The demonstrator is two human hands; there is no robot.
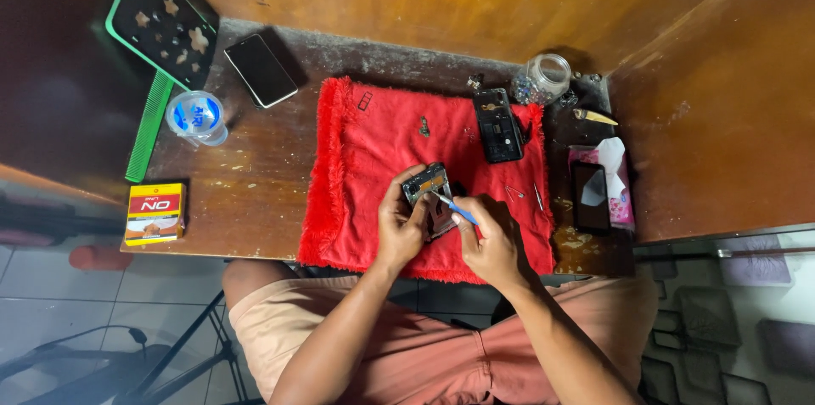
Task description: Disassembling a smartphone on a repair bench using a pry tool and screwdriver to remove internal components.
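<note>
Over the red fringed cloth (365,176), the left hand (399,222) clasps an opened dark phone frame (427,188) by its edges; the right hand (492,239) pinches a thin blue-handled screwdriver (454,210). Light, stiff, probably fragile.

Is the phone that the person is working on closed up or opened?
Opened. The phone in the left hand shows bare internal parts, with no back cover. The right hand holds a blue-handled tool to it.

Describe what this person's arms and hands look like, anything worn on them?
Both forearms are bare, with no sleeves in view. The left hand and right hand wear no gloves; no watch or bracelet shows. Rings are too small to tell.
</note>
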